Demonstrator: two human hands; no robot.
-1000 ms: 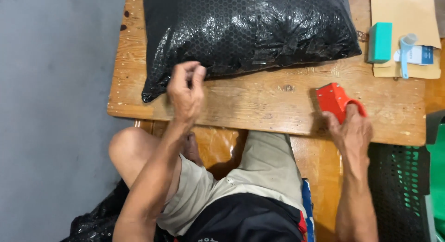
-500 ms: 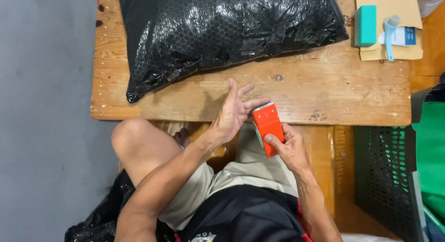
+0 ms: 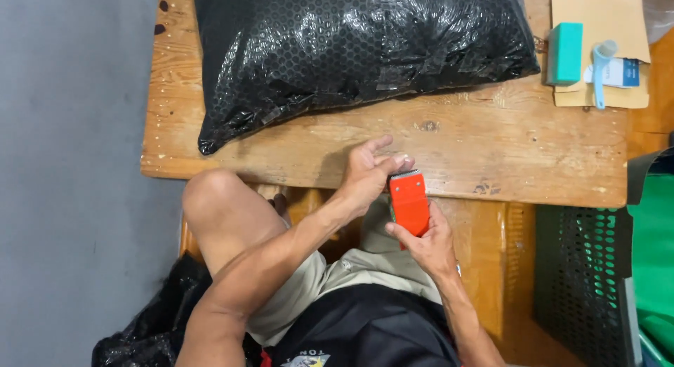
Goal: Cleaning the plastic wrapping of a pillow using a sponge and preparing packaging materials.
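Black bubble-wrap plastic covers the biggest thing here, a pillow-shaped package (image 3: pixel 358 54) that lies across the far half of the wooden table (image 3: pixel 533 156). Its near-left corner comes close to the left edge of the table, and strips of tape are visible on its skin. Near of the package, a wide band of bare wood runs along the near edge, and this band is open from left to right.

At the far right corner lies a flat brown envelope (image 3: pixel 604 16). On its left edge stands a small teal box (image 3: pixel 564 52), and beside that, a little white and blue box (image 3: pixel 618 72) with a pale blue scoop-like tool (image 3: pixel 601 68) over it.

On the right of the table, lower down, stands a dark mesh crate (image 3: pixel 579 283); what is inside I cannot tell. A green bag (image 3: pixel 653 254) touches its right side.

At the near edge, in the middle, the right hand (image 3: pixel 425 240) is closed around the lower part of an orange tape dispenser (image 3: pixel 408 200), toothed end pointing far. The left hand (image 3: pixel 368 174) is open, fingers spread, with its fingertips touching the top end of the dispenser. A crumpled black plastic bag (image 3: pixel 151 318) lies on the grey floor at near left.
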